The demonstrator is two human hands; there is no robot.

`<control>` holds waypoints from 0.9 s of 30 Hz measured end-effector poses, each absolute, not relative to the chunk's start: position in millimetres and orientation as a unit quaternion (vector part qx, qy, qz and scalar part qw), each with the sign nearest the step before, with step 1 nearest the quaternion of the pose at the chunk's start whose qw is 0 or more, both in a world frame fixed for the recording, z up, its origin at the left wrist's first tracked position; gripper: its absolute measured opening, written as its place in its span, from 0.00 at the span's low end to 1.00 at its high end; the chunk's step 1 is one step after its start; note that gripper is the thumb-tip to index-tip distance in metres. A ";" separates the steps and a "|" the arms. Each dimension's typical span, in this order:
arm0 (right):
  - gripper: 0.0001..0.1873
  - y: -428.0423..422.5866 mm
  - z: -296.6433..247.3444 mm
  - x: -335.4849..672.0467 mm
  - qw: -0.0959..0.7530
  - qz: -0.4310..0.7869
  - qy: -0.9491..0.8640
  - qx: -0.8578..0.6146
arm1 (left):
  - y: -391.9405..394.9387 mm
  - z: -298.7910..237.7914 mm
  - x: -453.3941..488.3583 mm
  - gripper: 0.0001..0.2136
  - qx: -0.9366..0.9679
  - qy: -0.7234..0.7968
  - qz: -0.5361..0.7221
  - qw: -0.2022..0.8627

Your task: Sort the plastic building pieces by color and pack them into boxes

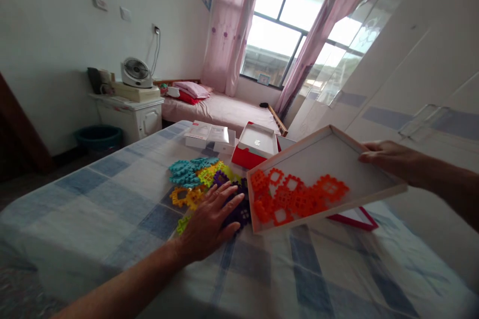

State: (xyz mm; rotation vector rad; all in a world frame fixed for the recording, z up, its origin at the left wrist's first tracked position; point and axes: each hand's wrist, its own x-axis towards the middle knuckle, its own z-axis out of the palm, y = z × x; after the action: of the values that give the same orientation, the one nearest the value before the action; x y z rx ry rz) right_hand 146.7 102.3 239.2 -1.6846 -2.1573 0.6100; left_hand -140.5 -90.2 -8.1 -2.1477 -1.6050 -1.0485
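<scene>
My right hand grips the upper right edge of a shallow white box lid, holding it tilted down to the left. Inside it, orange plastic building pieces lie gathered toward the low end. My left hand rests with fingers spread over dark purple pieces, just left of the lid. Around those fingers lie teal pieces, yellow pieces and amber pieces. A lime-green piece shows partly beside my wrist.
A checked cloth covers the table. Behind the pieces stand white boxes and a red-and-white box. A magenta-edged box part lies under the raised lid. A bed and a cabinet with a fan are farther back.
</scene>
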 end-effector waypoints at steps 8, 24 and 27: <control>0.16 76.5 288.3 43.4 0.037 -0.096 -0.848 -0.519 | -82.2 -17.5 -133.7 0.40 -0.705 -0.586 -0.369 0.154; 0.18 28.6 286.4 -37.8 0.045 -0.246 -0.874 -0.417 | -78.5 -21.4 -130.0 0.44 -0.728 -0.587 -0.278 0.220; 0.19 19.7 290.8 -37.4 0.057 -0.275 -0.866 -0.413 | -75.7 -23.8 -130.7 0.43 -0.706 -0.601 -0.283 0.243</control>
State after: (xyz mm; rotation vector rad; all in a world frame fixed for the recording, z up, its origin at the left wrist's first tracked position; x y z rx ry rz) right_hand -37.4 19.7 290.8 -1.2529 -2.6282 -0.8333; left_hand -130.7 -75.7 -23.8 -1.9301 -1.6428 -0.7730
